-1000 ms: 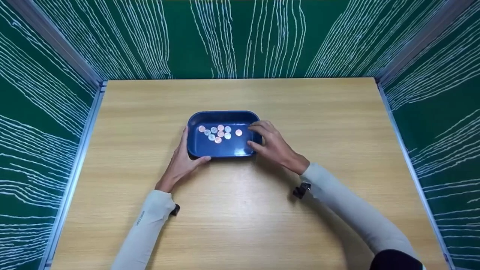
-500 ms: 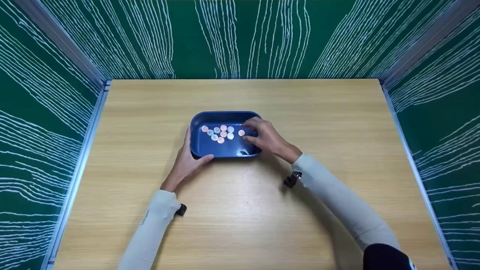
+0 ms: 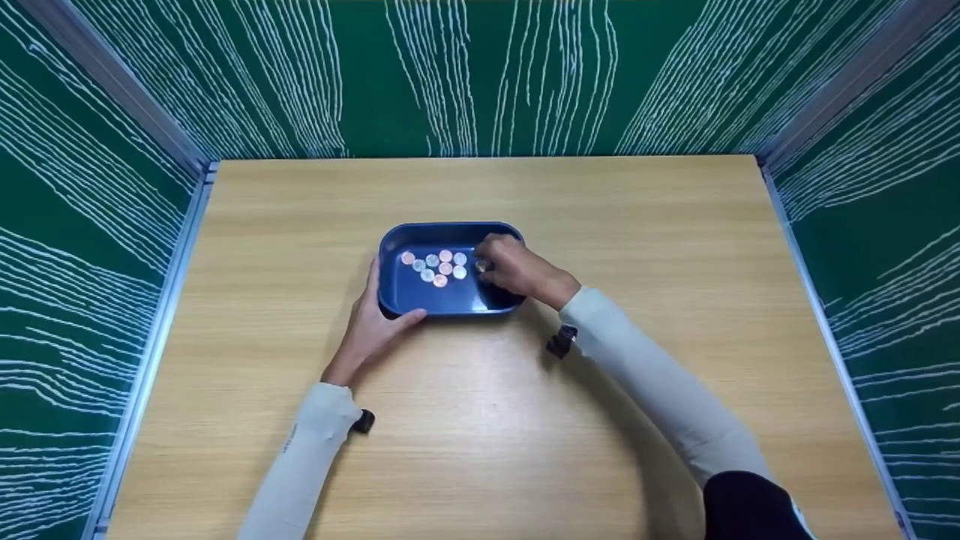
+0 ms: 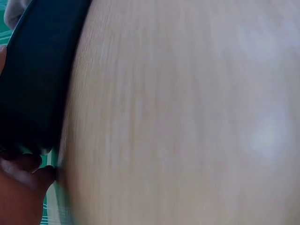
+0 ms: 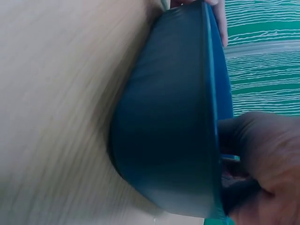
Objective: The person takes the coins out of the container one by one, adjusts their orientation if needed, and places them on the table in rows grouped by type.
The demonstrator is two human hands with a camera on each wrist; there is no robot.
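A dark blue rectangular tray (image 3: 401, 296) with rounded corners sits on the table, several copper and silver coins (image 3: 445, 268) lying flat on its floor. My left hand (image 3: 367, 328) holds the tray's left end, thumb along the near side and fingers against the left wall. Over the tray's right part, my right hand (image 3: 519, 268) reaches inside and pinches a single coin (image 3: 482, 265) between thumb and fingertips, apart from the group. The right wrist view has the tray's outer wall (image 5: 164, 117) hiding most of those fingertips.
The wooden table (image 3: 465, 450) extends around the tray on every side. Green panels (image 3: 375, 82) with wavy white lines stand at the back, left and right, joined by metal corner posts (image 3: 832, 82). Small black wrist cameras hang below both sleeves.
My right hand has moved left and deeper into the tray, and its fingers have closed on the lone coin at the right. The left hand keeps its hold on the tray.
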